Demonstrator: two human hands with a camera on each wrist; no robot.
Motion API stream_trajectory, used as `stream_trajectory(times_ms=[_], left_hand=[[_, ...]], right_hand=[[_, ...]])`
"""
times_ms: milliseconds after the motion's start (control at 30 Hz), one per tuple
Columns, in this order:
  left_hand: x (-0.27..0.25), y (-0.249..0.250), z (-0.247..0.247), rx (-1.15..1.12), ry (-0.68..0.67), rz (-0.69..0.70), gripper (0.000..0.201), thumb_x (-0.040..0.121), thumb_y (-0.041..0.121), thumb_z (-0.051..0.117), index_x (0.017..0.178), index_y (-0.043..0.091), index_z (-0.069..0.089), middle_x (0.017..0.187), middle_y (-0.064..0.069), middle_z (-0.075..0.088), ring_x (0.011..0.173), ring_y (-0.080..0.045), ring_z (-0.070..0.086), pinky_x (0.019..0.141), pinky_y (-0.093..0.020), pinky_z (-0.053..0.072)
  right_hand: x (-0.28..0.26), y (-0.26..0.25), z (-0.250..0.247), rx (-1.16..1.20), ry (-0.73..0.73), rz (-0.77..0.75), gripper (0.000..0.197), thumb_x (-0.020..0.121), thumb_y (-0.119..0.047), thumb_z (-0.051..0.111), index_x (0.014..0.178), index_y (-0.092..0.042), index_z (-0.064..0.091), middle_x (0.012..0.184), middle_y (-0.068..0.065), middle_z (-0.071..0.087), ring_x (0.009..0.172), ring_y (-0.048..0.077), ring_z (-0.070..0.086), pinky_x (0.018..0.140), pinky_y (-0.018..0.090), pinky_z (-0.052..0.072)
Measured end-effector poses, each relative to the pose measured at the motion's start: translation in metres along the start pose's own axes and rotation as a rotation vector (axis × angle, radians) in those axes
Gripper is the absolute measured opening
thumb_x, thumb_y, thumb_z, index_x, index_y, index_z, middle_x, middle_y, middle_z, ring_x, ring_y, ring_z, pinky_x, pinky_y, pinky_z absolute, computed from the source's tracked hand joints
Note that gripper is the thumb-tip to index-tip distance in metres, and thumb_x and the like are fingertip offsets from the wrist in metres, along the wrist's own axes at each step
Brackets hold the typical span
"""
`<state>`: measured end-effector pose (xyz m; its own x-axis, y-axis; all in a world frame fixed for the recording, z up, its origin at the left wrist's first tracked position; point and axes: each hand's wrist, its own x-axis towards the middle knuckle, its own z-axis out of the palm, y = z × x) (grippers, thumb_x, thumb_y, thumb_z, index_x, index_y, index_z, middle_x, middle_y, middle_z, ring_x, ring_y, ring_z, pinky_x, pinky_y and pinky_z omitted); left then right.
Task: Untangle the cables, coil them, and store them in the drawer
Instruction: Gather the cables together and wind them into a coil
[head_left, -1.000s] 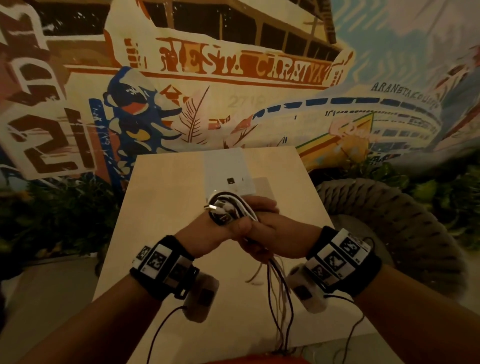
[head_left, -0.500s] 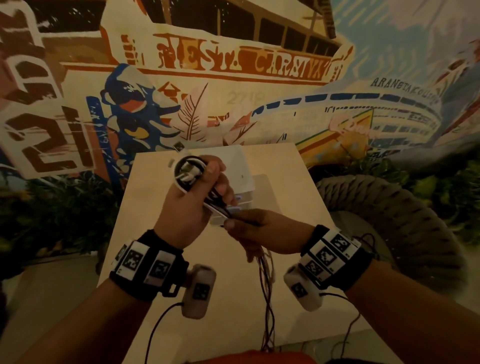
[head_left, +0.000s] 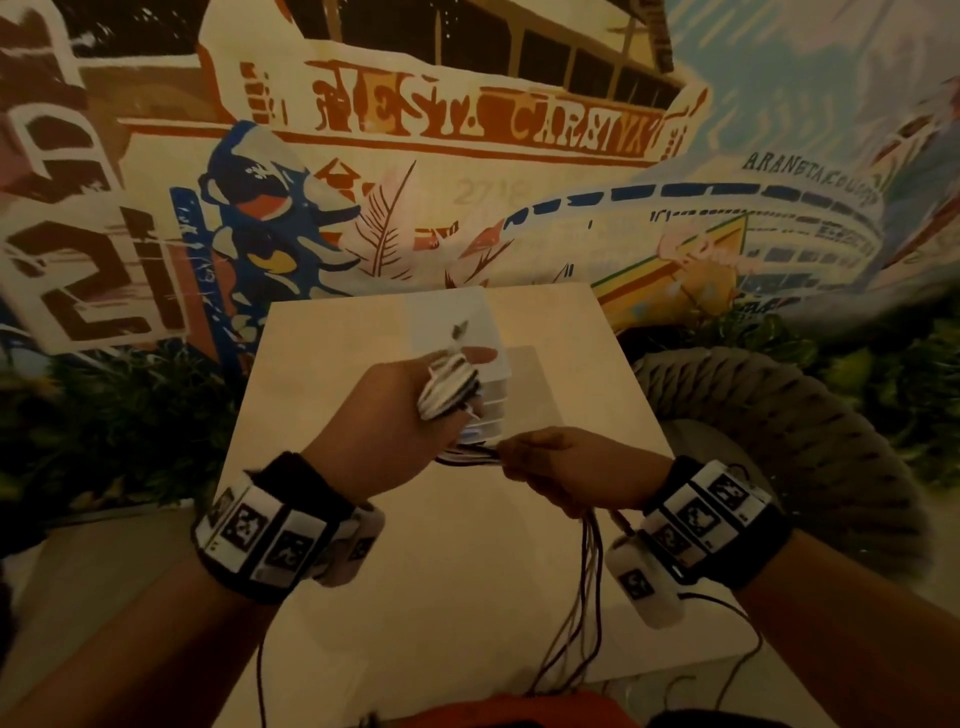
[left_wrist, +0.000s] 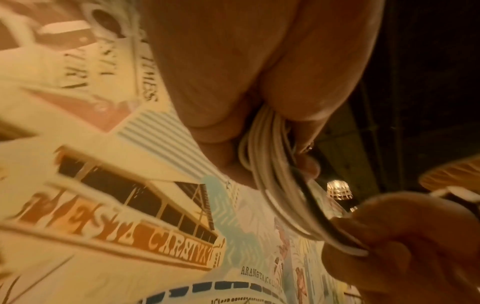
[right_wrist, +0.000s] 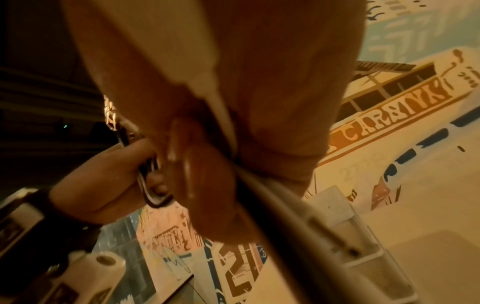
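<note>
A coil of white and black cables (head_left: 448, 385) is wound round the fingers of my left hand (head_left: 395, 415), held above the middle of the table. In the left wrist view the white loops (left_wrist: 270, 156) pass between my fingers. My right hand (head_left: 566, 467) pinches the strands (head_left: 470, 453) that lead off the coil, just right of the left hand. The loose cable ends (head_left: 582, 608) hang from the right hand over the table's near edge. In the right wrist view the strands (right_wrist: 270, 197) run under my curled fingers. Behind the hands stands a small white drawer unit (head_left: 498, 395).
The light wooden table (head_left: 322, 374) stands against a painted mural wall (head_left: 467, 156). A woven rope chair (head_left: 789, 431) is close on the right. Dark green plants (head_left: 114, 415) fill the left side below the mural. Thin black wires (head_left: 265, 670) hang from my wrist cameras.
My left hand rose and swung forward with the coil, then came back down near the right hand. The right hand kept hold of the strands and let them slide through.
</note>
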<state>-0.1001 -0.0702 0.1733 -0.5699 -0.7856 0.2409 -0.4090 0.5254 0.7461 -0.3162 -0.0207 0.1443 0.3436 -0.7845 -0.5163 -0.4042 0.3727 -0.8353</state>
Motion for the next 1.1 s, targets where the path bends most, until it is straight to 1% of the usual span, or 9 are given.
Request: stream_trajectory(times_ms=[100, 200, 433, 533, 667, 800, 900, 1000, 1100], left_hand=[[0.0, 0.004, 0.003, 0.321, -0.103, 0.173, 0.028, 0.089, 0.031, 0.061, 0.116, 0.029, 0.067, 0.096, 0.018, 0.066, 0.093, -0.009, 0.065, 0.081, -0.023, 0.049], [0.005, -0.001, 0.004, 0.591, -0.166, 0.247, 0.042, 0.09, 0.035, 0.067, 0.13, 0.027, 0.059, 0.11, 0.003, 0.07, 0.103, -0.02, 0.063, 0.087, -0.037, 0.05], [0.004, -0.007, 0.015, 0.483, -0.365, 0.184, 0.047, 0.095, 0.025, 0.06, 0.141, 0.022, 0.05, 0.121, 0.001, 0.067, 0.103, -0.02, 0.065, 0.091, -0.036, 0.053], [0.005, -0.011, 0.017, 0.55, -0.353, 0.139, 0.033, 0.093, 0.021, 0.06, 0.125, 0.022, 0.06, 0.112, 0.002, 0.068, 0.098, -0.021, 0.065, 0.085, -0.035, 0.054], [0.005, -0.011, 0.019, 0.642, -0.386, 0.083, 0.019, 0.092, 0.02, 0.057, 0.109, 0.022, 0.063, 0.102, 0.001, 0.068, 0.091, -0.022, 0.064, 0.078, -0.036, 0.054], [0.001, -0.006, 0.022, 0.741, -0.4, 0.086, 0.021, 0.092, 0.024, 0.055, 0.111, 0.022, 0.064, 0.101, 0.0, 0.069, 0.092, -0.024, 0.066, 0.078, -0.036, 0.056], [0.003, 0.002, 0.025, 0.801, -0.422, 0.093, 0.027, 0.094, 0.026, 0.053, 0.12, 0.023, 0.063, 0.104, 0.001, 0.07, 0.096, -0.025, 0.067, 0.078, -0.034, 0.055], [0.006, 0.01, 0.027, 0.873, -0.467, 0.074, 0.018, 0.097, 0.029, 0.05, 0.106, 0.026, 0.065, 0.092, 0.002, 0.07, 0.086, -0.022, 0.068, 0.066, -0.026, 0.043], [0.007, 0.022, 0.029, 0.963, -0.493, 0.049, 0.018, 0.097, 0.029, 0.051, 0.1, 0.024, 0.068, 0.092, 0.002, 0.071, 0.089, -0.02, 0.068, 0.07, -0.024, 0.04]], right_hand=[[0.004, -0.005, -0.004, 0.039, -0.007, 0.013, 0.034, 0.109, -0.029, 0.041, 0.078, -0.016, 0.047, 0.053, -0.009, 0.035, 0.042, 0.01, 0.022, 0.049, 0.029, 0.015], [0.003, -0.007, -0.006, -0.081, 0.075, 0.006, 0.034, 0.107, -0.035, 0.044, 0.081, -0.013, 0.053, 0.058, -0.004, 0.035, 0.048, 0.014, 0.022, 0.05, 0.031, 0.019], [0.006, -0.016, -0.004, -0.008, 0.148, -0.103, 0.036, 0.107, -0.023, 0.042, 0.075, -0.012, 0.054, 0.057, 0.003, 0.041, 0.044, 0.015, 0.03, 0.047, 0.028, 0.025], [0.006, -0.019, -0.004, -0.068, 0.133, -0.173, 0.033, 0.108, -0.021, 0.039, 0.098, -0.002, 0.063, 0.062, 0.006, 0.059, 0.044, 0.017, 0.046, 0.046, 0.026, 0.04], [0.001, -0.022, -0.012, -0.031, 0.021, -0.112, 0.045, 0.108, -0.032, 0.034, 0.106, -0.003, 0.069, 0.082, 0.014, 0.074, 0.058, 0.026, 0.066, 0.051, 0.028, 0.051], [0.005, -0.027, -0.028, 0.119, -0.228, 0.086, 0.09, 0.101, -0.065, 0.017, 0.121, 0.008, 0.065, 0.115, 0.03, 0.069, 0.082, 0.038, 0.072, 0.07, 0.037, 0.055], [0.003, -0.036, -0.022, -0.167, -0.227, 0.116, 0.065, 0.1, -0.061, 0.04, 0.127, -0.008, 0.065, 0.125, 0.019, 0.068, 0.1, 0.033, 0.073, 0.08, 0.041, 0.059], [-0.002, -0.043, -0.013, -0.45, -0.09, -0.014, 0.039, 0.085, -0.055, 0.072, 0.113, -0.027, 0.071, 0.101, -0.006, 0.076, 0.086, 0.013, 0.076, 0.076, 0.036, 0.064], [-0.002, -0.045, -0.004, -0.626, 0.016, -0.066, 0.027, 0.077, -0.053, 0.08, 0.093, -0.031, 0.075, 0.081, -0.012, 0.076, 0.072, 0.008, 0.074, 0.066, 0.028, 0.063]])
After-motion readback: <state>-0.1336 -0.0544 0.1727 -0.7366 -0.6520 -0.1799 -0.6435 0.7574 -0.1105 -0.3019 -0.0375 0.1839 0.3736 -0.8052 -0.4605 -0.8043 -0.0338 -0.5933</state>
